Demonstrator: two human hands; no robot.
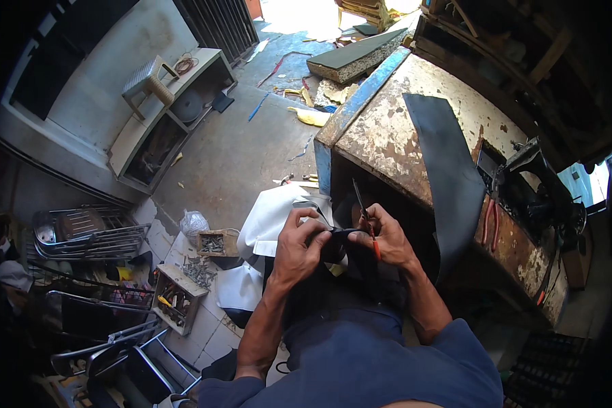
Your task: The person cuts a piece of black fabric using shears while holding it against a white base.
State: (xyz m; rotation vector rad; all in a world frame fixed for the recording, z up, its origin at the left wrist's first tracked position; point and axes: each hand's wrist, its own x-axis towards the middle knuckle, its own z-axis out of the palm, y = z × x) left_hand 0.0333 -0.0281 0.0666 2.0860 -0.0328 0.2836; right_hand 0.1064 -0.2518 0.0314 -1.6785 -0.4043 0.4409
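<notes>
My left hand (299,245) pinches a dark strip of material (340,238) in front of my lap, with its fingers bent. My right hand (387,241) is closed around orange-handled scissors (377,251), blades pointing up and away from me, while its thumb also presses on the dark material. White sheet material (262,224) is draped beside and behind my left hand, over my lap. A long black sheet (442,163) lies across the worn workbench (387,136) to my right and hangs over its front edge.
A black sewing machine (551,183) and red-handled pliers (489,224) are on the bench. Stacked metal chairs (88,238) and tool boxes (180,292) crowd the left floor. A shelf unit (136,146) with a stool lines the left wall. Foam slabs and scraps (350,61) lie beyond the bench.
</notes>
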